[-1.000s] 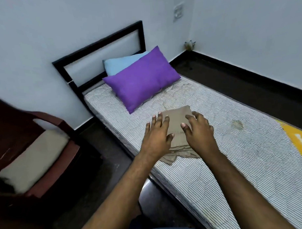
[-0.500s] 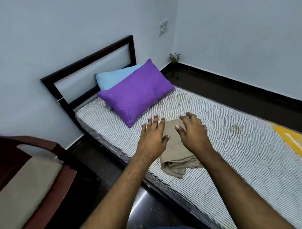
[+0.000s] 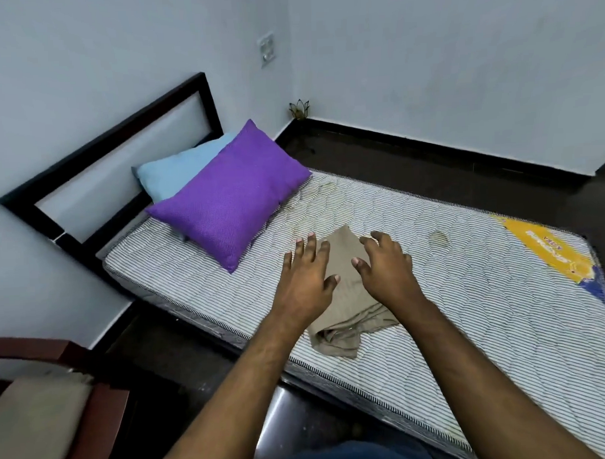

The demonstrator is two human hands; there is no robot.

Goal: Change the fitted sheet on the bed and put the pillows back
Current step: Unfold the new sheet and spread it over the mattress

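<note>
I saw both hands, left (image 3: 304, 280) and right (image 3: 386, 271), spread empty-fingered over the folded sheet (image 3: 344, 296) on the bare striped mattress (image 3: 469, 326) (2 pillows (image 3: 231, 201) by the dark headboard (image 3: 119, 139)).

A home bedroom: a single bed (image 3: 433, 293) with a bare striped mattress and dark headboard (image 3: 113, 150) stands against plain walls, two pillows (image 3: 231, 201) lie at its 11 o'clock end, and a cushioned chair (image 3: 43, 410) sits at 8 o'clock.
</note>
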